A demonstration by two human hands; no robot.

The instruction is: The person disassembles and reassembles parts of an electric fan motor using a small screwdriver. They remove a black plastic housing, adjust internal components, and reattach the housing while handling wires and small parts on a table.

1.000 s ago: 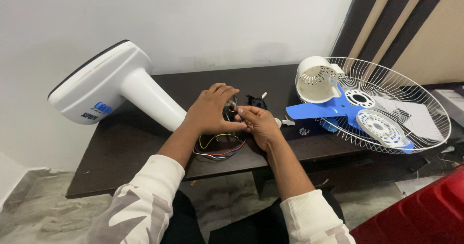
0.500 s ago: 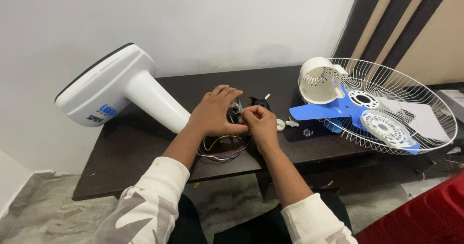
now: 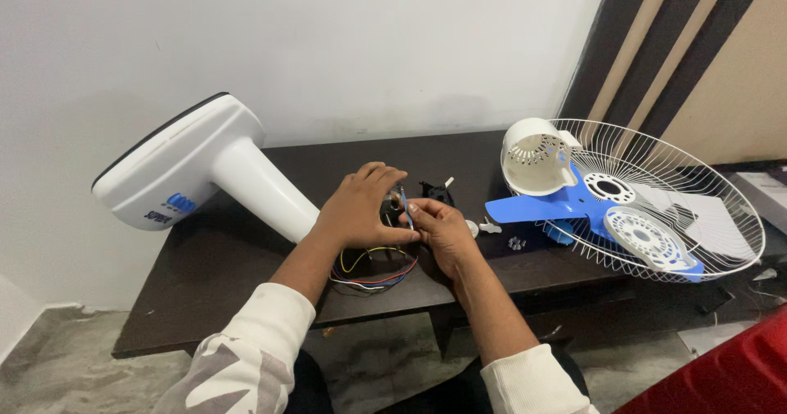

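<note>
dark wooden table (image 3: pixel 205 283) against a white wall. left hand (image 3: pixel 361 209) lies cupped over a small dark motor part (image 3: pixel 392 211) near the middle of the table, fingers curled down around it, gripping it from above. right hand (image 3: pixel 443 227) is just beside it, touching the same part, thumb and forefinger pinched on a thin screwdriver (image 3: pixel 405 209) (slim shaft, mostly hidden between the two hands, so its tip cannot be made out). a bundle of coloured wires (image 3: pixel 373 270), yellow, red, blue and black, loops out beneath the left hand toward the table's near edge. to the left, the white fan stand (image 3: pixel 205 168) lies on its side, its neck running toward the left wrist. behind the hands sits a small black bracket (image 3: pixel 434 191). right of the right hand lie small white and metal fittings (image 3: pixel 492 227). further right, a blue fan blade (image 3: pixel 574 205) rests in a white wire guard (image 3: pixel 705 209), with a white motor housing (image 3: pixel 537 156) upright on the guard's left side and a round white cap (image 3: pixel 643 238) lying on the blade. a red object (image 3: pixel 738 373) fills the lower right corner. both sleeves are pale with a camouflage pattern.
</note>
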